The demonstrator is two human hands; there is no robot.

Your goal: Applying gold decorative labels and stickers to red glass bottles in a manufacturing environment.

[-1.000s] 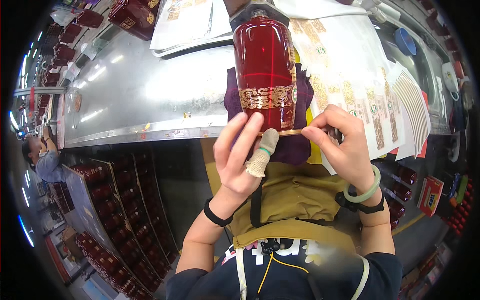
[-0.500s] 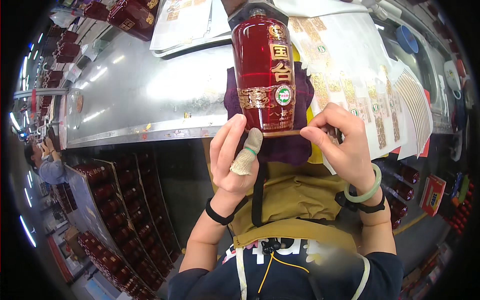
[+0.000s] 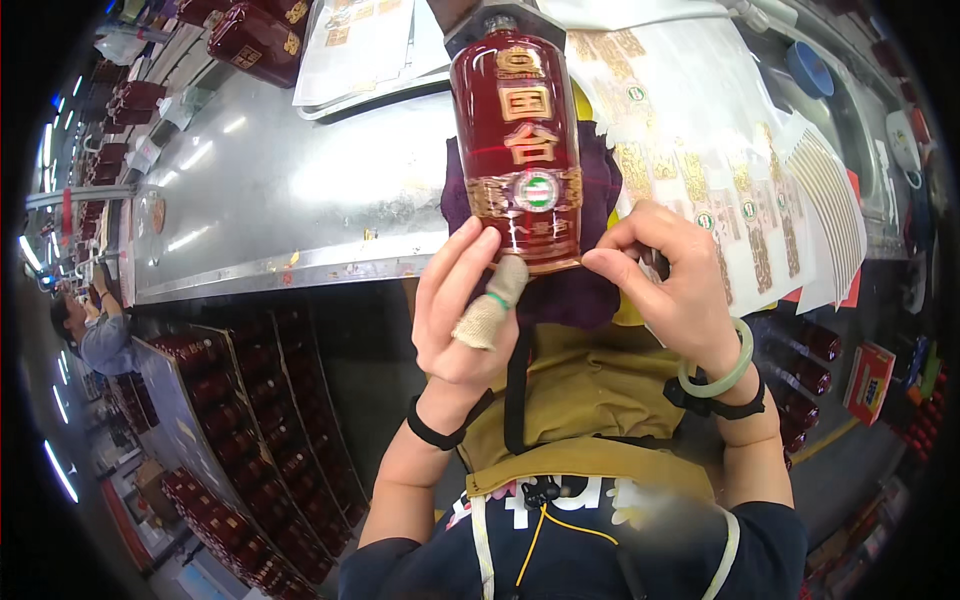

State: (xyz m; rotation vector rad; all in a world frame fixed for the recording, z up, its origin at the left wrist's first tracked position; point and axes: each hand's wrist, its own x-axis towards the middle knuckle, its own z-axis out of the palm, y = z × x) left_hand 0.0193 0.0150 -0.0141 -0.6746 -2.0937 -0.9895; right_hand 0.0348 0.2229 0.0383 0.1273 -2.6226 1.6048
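In the head view, a deep-red glass bottle with gold lettering (image 3: 513,165) lies on a dark purple cloth (image 3: 597,170) at the near edge of a silver metal table (image 3: 260,205), probably for cushioning. Its neck points away into a dark metal support (image 3: 547,30), seemingly against sliding. The left hand (image 3: 458,325) has two fingers side by side at the lower left corner; its thumb, in a beige fabric sleeve (image 3: 490,305), sits apart on the base edge, apparently steadying the glass. The right hand (image 3: 675,285) pinches a thin gold strip (image 3: 552,269) between thumb and forefinger beside the base, likely keeping it taut. White sheets of gold decals (image 3: 665,125) lie rightward, presumably for easy reach.
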